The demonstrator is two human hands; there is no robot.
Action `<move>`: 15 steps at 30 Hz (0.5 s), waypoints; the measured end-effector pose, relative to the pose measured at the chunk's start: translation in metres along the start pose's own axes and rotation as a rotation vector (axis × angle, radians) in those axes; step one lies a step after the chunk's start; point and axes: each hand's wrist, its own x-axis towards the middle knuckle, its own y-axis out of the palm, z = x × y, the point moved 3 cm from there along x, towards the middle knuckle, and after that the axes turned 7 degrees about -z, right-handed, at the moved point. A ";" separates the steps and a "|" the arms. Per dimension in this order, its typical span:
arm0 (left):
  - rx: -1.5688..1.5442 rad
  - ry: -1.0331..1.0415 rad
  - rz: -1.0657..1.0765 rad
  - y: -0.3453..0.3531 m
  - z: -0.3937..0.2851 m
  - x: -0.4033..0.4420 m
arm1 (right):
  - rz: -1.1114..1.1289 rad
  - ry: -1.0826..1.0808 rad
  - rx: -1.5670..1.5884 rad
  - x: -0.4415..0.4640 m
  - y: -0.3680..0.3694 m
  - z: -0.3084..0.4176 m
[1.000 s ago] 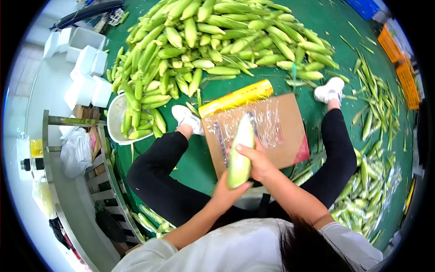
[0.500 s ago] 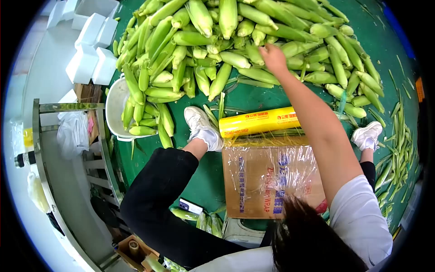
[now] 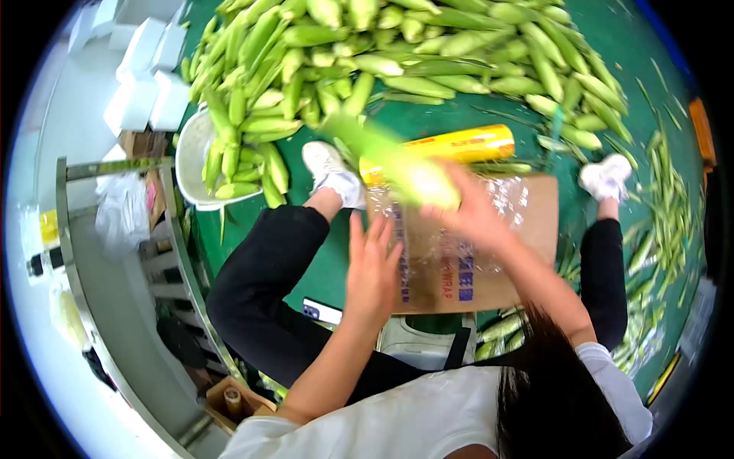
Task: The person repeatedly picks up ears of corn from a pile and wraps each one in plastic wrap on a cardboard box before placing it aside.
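Observation:
An ear of corn (image 3: 397,164) in its green husk, blurred by motion, is gripped at its pale end by my right hand (image 3: 470,206). It slants above the brown cardboard box (image 3: 505,268), its far end toward the pile. My left hand (image 3: 372,268) is beside the box's left edge, fingers spread, touching nothing that I can see. Behind the corn, a yellow roll of wrap (image 3: 482,143) lies along the far side of the box. Beyond it a large pile of unhusked corn (image 3: 474,46) covers the green floor.
A white tub (image 3: 195,164) with corn in it stands at the left. Loose husk leaves (image 3: 665,206) litter the right side. A phone (image 3: 321,311) lies near my left leg. White foam boxes (image 3: 134,99) and a metal rack (image 3: 73,229) are farther left.
My right hand has come back from the pile with an ear of corn and is now over the box. My left hand has come into view beside the box.

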 end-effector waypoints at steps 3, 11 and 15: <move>-0.289 -0.119 0.149 0.048 0.019 0.005 | 0.228 -0.173 -0.541 -0.088 -0.041 0.045; 1.166 0.874 0.604 0.077 0.065 0.049 | -0.527 0.329 -1.212 -0.188 -0.182 -0.043; 1.456 0.772 0.815 0.054 0.100 0.049 | -0.350 0.532 -0.809 -0.210 -0.065 -0.108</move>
